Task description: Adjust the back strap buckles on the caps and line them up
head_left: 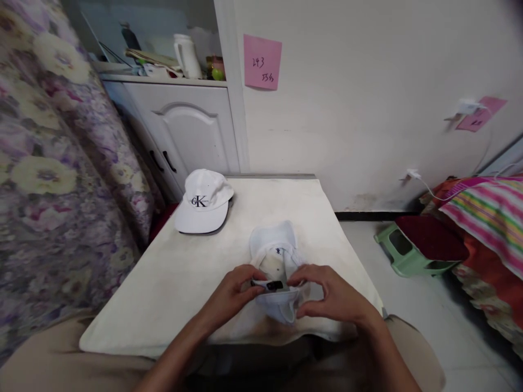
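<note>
A pale baseball cap point(273, 239) lies upside down near the front of the table, its brim pointing away from me and its inside showing. At the near edge of the cap is its back strap with a black buckle point(274, 285). My left hand point(241, 286) pinches the strap's left end between thumb and fingers. On the other side, my right hand point(327, 291) has its index finger at the strap's right end, beside the buckle. The thumb of that hand rests lower, near the cap's outer side, with a gap between thumb and fingers.
A white cap point(206, 198) with dark letters sits at the table's point(171, 283) far left. Behind stand a white cabinet point(188, 125) and the wall. A floral curtain point(61, 190) hangs at left. At right are a green stool point(396, 250) and a striped cloth point(490, 212).
</note>
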Motion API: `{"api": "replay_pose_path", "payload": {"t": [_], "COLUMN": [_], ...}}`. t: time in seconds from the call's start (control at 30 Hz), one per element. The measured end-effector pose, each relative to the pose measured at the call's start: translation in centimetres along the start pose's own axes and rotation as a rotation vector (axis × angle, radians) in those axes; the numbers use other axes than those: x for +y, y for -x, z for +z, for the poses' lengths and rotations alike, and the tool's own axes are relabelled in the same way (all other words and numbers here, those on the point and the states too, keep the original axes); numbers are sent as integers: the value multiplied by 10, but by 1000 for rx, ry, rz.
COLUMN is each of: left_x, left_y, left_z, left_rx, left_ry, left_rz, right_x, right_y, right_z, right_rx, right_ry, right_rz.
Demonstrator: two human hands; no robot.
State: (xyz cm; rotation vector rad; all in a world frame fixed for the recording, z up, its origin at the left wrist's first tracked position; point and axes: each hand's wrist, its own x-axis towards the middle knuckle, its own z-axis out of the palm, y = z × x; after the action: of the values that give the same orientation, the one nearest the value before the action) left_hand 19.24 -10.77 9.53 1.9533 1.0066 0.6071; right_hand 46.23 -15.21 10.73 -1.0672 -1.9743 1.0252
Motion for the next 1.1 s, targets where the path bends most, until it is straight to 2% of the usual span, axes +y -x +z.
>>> {"api": "replay_pose_path", "payload": {"t": [0.1,0.2,0.27,0.4,0.5,0.6,0.73,0.87,0.97,1.1], "left_x": [2,11,20,32,33,27,21,28,39,54], "left_y": [-4,-4,-3,3,7,9,7,4,2,0], "left_z": [1,-6,-16,-33,-33,-26,-20,-21,-23,-24], "left_rx": [-22,-41,-37,20,16,-4,-34,-30,21,22], "left_ry": [-12,18,73,204,233,252,353,395,336,268], "left_rz": [7,-2,-2,5,-32,-76,-106,-98,-43,-34], "right_x": [-5,-18,-30,-42,-29,-7,11,11,2,-23], "right_y": [-2,-5,-9,-22,-35,-46,-54,-61,-62,-50], "right_z": [8,6,-1,-16,-13,2,19,17,9,-4], "right_rx": [-63,-107,-149,-258,-216,-46,-27,-9,31,176], "right_ry": [74,53,-57,-469,-697,-966,-1174,-1106,-900,-604], "right_rz": [-16,-21,-16,31,61,96,190,191,161,109]}}
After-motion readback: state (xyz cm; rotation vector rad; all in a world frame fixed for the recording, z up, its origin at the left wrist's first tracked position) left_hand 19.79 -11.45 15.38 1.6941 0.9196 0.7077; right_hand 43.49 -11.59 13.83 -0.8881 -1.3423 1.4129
